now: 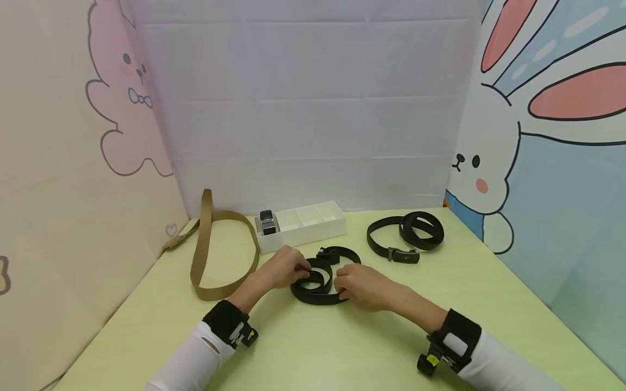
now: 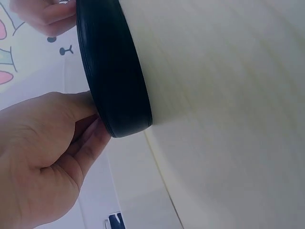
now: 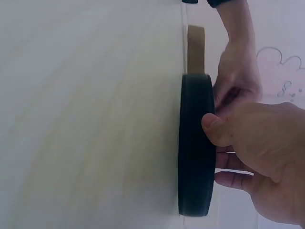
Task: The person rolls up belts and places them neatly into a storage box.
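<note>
A black belt (image 1: 320, 279) lies loosely coiled on the green table (image 1: 342, 347), its buckle (image 1: 326, 253) at the far side. My left hand (image 1: 286, 267) grips the coil's left edge, fingers curled over the band (image 2: 114, 71). My right hand (image 1: 359, 286) pinches the coil's right side, thumb pressed on the outer face of the belt (image 3: 195, 152) and fingers behind it. In the right wrist view the left hand (image 3: 238, 81) shows beyond the band.
A tan belt (image 1: 215, 255) loops at the left rear. A white divided tray (image 1: 313, 222) stands behind the hands, with a dark rolled item (image 1: 267, 221) in its left compartment. Another black belt (image 1: 406, 236) lies coiled at the right rear. Printed panels wall in three sides.
</note>
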Demonstrator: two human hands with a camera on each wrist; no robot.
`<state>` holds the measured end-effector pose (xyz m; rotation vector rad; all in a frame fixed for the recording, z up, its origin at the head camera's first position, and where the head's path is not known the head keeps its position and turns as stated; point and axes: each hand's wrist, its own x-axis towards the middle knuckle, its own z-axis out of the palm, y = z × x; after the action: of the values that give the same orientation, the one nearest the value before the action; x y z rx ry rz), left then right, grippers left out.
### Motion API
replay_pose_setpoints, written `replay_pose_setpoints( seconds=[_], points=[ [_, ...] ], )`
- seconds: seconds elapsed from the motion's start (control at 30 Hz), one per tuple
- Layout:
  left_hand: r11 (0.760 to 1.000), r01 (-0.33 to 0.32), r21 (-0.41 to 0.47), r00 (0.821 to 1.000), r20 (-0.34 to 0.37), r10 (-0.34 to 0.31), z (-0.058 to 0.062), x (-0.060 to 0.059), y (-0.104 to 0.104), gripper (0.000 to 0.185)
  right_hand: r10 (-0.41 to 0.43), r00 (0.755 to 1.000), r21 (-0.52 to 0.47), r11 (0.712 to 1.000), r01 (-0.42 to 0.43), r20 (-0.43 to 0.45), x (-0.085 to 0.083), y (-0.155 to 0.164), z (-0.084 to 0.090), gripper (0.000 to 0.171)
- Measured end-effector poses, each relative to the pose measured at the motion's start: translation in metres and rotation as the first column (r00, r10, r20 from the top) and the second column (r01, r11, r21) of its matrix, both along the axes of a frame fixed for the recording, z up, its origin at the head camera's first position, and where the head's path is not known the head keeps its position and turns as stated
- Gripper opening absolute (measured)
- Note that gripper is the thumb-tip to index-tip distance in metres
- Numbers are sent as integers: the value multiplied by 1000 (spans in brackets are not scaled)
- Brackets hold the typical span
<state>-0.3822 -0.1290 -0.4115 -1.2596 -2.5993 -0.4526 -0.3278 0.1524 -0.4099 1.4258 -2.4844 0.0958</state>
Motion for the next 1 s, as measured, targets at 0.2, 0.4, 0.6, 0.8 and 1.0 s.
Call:
replay_pose_setpoints(
  seconds=[0.2, 0.4, 0.6, 0.8, 1.0],
  points=[
    [1000, -16, -12, 1000, 17, 16, 1, 3, 1, 7, -24, 1000, 42, 999, 24, 14, -6, 33, 7, 17],
    [1000, -28, 7, 1000, 9, 28, -1, 1, 0, 7, -81, 997, 57, 995, 81, 1, -18, 59, 15, 23],
    [999, -48, 22, 999, 10, 48, -1, 2, 3, 6, -114, 993, 43, 993, 112, 36, -22, 63, 17, 22],
    [996, -86, 10, 996, 32, 85, 0, 2, 5, 5, -90, 989, 75, 994, 81, 122, -7, 42, 20, 15],
    [994, -111, -5, 994, 21, 111, -1, 1, 5, 4, -5, 994, 69, 998, -3, 107, 13, -2, 14, 25]
  ],
)
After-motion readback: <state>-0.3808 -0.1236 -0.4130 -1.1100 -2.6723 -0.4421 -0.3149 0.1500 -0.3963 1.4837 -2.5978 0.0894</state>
